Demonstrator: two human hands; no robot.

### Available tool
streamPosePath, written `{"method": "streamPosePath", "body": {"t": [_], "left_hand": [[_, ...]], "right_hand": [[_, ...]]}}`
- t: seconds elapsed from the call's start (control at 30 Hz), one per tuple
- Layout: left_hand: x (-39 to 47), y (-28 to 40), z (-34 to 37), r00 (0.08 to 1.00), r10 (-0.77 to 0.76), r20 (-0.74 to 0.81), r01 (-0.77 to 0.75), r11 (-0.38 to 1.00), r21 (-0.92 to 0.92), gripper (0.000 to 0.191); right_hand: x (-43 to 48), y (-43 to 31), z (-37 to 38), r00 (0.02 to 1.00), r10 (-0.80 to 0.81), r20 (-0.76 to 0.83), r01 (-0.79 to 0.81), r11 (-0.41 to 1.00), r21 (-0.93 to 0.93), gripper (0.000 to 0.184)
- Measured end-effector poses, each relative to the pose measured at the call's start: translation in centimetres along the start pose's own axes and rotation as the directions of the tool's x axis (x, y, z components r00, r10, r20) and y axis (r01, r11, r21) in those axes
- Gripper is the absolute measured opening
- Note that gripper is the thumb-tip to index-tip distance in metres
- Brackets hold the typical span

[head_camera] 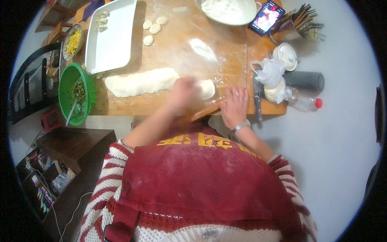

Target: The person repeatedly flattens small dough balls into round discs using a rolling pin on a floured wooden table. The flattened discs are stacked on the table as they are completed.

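My left hand, blurred by motion, is at the left edge of a small round dough wrapper. I cannot tell whether its fingers grip the wrapper. My right hand lies flat, palm down, fingers extended, beside a wooden rolling pin that slants toward the table's front edge. The pin's end by the thumb is partly hidden. Left of my left hand, a long overlapping row of rolled dough wrappers lies on the wooden table. Several small flattened dough pieces lie farther back, left of a patch of flour.
At the left are a white tray with a few dumplings, a green bowl of filling and a plate of yellow food. A flour bowl and phone stand behind. A knife and plastic bottle lie right.
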State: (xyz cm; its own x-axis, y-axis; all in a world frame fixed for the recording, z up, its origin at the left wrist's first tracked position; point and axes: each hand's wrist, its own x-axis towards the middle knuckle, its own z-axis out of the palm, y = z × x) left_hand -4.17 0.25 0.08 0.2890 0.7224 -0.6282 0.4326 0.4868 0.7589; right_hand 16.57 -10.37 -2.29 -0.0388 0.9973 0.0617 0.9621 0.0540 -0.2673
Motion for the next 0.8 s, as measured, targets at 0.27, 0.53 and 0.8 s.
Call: {"method": "streamPosePath", "body": {"t": [0.27,0.53,0.8], "left_hand": [[-1.3,0.7,1.7,0.978,0.192,-0.076,-0.119,0.825,0.552,0.027],[0.6,-2.0,2.0,0.903,0.412,-0.124,-0.341,0.861,0.377,0.029],[2.6,0.8,2.1,0.927,0.183,0.327,-0.375,0.473,0.798,0.025]], "right_hand": [[2.9,-1.0,0.2,0.995,0.047,0.092,-0.044,0.998,-0.036,0.07],[11.6,-2.9,2.2,1.0,0.021,-0.006,-0.021,0.999,0.037,0.074],[4.1,-1.3,0.1,0.998,0.013,0.069,-0.017,0.997,0.069,0.071]]}}
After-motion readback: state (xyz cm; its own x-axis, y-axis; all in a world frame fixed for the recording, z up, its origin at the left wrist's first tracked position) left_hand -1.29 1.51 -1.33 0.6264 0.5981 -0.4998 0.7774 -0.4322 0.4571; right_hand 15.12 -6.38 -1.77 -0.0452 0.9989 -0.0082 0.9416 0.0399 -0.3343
